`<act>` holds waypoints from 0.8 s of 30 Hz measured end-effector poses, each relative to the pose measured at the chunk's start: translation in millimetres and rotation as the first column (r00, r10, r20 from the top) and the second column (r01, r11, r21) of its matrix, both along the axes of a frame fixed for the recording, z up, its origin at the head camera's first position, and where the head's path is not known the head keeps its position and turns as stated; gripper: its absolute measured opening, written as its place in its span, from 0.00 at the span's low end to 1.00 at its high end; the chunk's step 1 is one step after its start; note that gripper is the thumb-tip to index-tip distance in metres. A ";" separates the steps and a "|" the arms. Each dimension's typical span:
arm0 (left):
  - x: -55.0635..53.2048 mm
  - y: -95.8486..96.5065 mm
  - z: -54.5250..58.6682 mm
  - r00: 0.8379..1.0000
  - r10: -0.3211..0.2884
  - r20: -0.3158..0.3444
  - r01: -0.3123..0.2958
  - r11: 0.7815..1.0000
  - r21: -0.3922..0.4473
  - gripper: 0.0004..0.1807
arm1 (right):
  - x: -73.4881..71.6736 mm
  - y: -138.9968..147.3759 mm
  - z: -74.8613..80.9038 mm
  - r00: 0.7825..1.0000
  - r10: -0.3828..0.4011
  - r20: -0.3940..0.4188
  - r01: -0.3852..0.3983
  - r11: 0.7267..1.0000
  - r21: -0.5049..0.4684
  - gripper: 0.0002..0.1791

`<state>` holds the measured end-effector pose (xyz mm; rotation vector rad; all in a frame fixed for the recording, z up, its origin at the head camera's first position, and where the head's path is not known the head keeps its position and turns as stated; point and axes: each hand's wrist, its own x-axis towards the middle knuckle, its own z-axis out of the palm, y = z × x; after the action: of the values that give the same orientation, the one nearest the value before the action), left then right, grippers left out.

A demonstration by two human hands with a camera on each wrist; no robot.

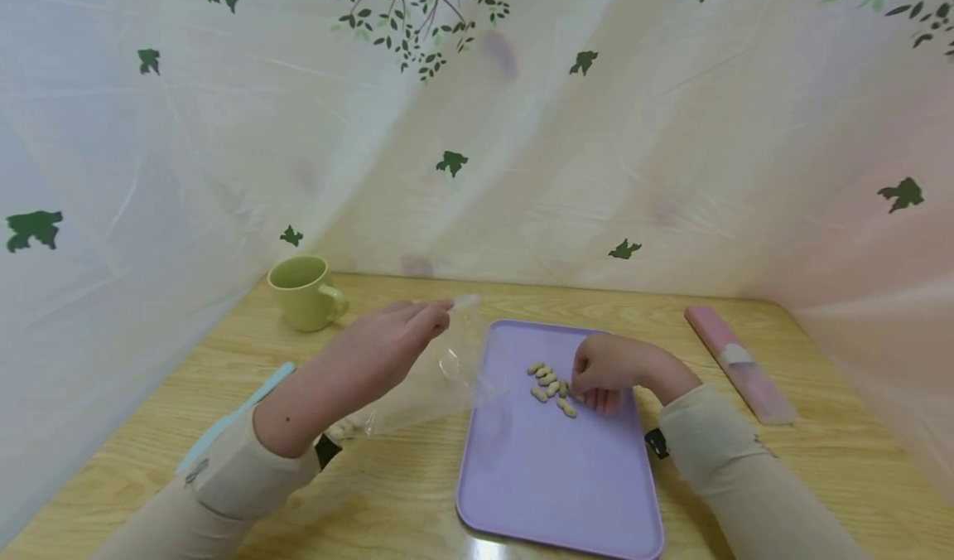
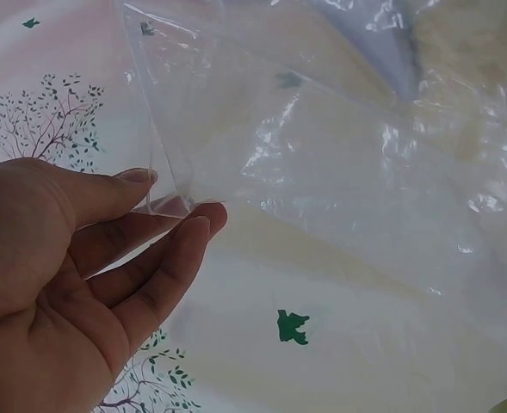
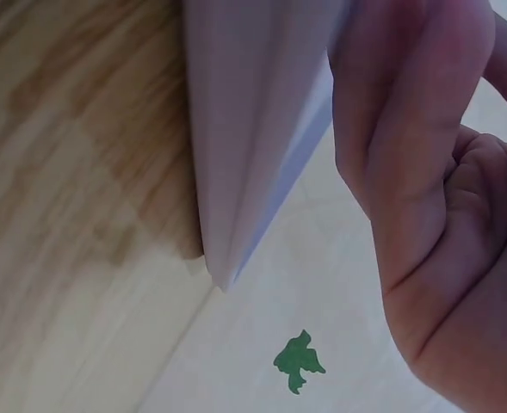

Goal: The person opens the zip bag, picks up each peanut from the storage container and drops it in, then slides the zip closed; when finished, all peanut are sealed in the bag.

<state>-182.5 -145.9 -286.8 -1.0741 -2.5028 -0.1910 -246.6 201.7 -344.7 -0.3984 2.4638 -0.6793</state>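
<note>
My left hand (image 1: 380, 349) is raised left of the purple tray (image 1: 551, 485), gripping a clear plastic bag (image 1: 440, 378). In the left wrist view, thumb and fingers pinch a corner of the bag (image 2: 322, 163). Pale peanuts (image 1: 344, 429) show low by the left wrist, partly hidden by the forearm. Over the tray's upper right, my right hand (image 1: 614, 365) reaches down with bent fingers, its fingertips right at a small group of unshelled peanuts (image 1: 550, 384). I cannot tell whether a peanut is between them. The right wrist view shows the curled fingers (image 3: 417, 146) beside the tray's edge.
A green mug (image 1: 301, 295) stands at the back left. Partly behind the left forearm lies a light-blue flat object (image 1: 231, 419). A long pink case (image 1: 738, 365) with a pale band lies right of the tray. A patterned curtain (image 1: 522, 212) rises behind the wooden table.
</note>
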 end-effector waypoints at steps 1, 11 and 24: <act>0.1 -0.2 0.1 1.000 -0.001 0.005 0.001 1.000 0.002 0.20 | 0.1 -0.2 0.1 1.000 0.001 0.004 -0.001 1.000 0.001 0.08; 0.3 0.2 0.7 0.999 0.010 0.044 -0.010 1.000 -0.004 0.21 | 5.5 2.6 13.5 1.000 0.008 -0.006 -0.008 0.998 -0.056 0.08; 0.7 3.7 0.8 0.995 0.043 0.095 -0.041 0.999 -0.019 0.21 | 22.0 -15.8 43.1 0.991 0.019 -0.131 -0.051 0.968 -0.244 0.13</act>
<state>-181.8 -142.2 -286.0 -1.0411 -2.6135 -0.2140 -224.5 185.8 -301.6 -0.5962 2.4905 -0.9780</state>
